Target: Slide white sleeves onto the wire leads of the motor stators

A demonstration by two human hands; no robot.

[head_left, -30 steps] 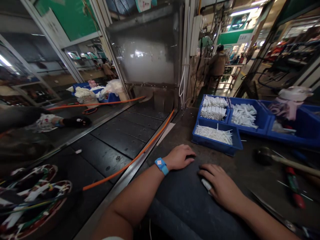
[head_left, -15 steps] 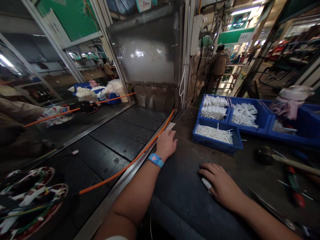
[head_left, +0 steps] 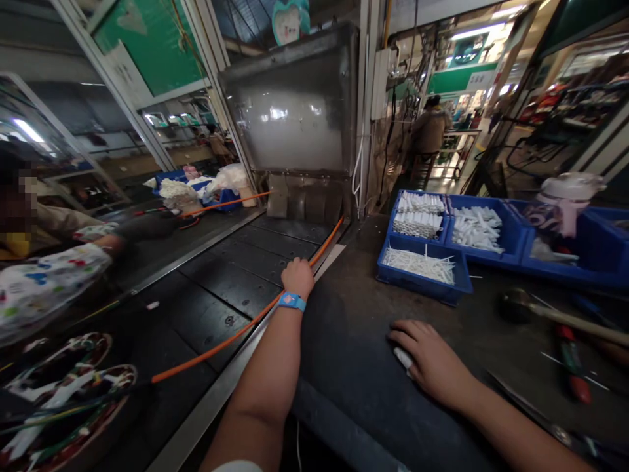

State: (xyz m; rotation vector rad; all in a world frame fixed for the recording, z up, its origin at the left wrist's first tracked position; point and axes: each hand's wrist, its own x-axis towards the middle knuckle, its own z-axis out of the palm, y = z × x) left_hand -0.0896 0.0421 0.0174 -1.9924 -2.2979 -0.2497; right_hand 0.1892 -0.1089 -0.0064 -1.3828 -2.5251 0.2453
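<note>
At the left edge of the dark workbench [head_left: 373, 314], the left hand [head_left: 297, 276] is curled closed around an orange cable [head_left: 236, 331], gripped where it crosses from the conveyor belt [head_left: 230, 282] toward the bench. A blue wristband [head_left: 291, 301] is worn just below that hand. The right hand [head_left: 428, 359] is laid flat and open, palm down, on a dark mat near the bench's front edge, with a small white piece [head_left: 403, 358] partly covered under its fingers; what that piece is cannot be made out. The cable's far end is lost behind flaps under a dull metal hood [head_left: 295, 105], and its near end is cut off among coloured wire bundles [head_left: 63, 387] at the lower left corner. Across the belt, a person's patterned sleeve [head_left: 44, 282] is seen, blurred. Toward the bench's far right corner, blue bins [head_left: 515, 229] of white tubes [head_left: 417, 215] are set. Tools at the right edge are blurred. A crowded workshop is seen beyond.
</note>
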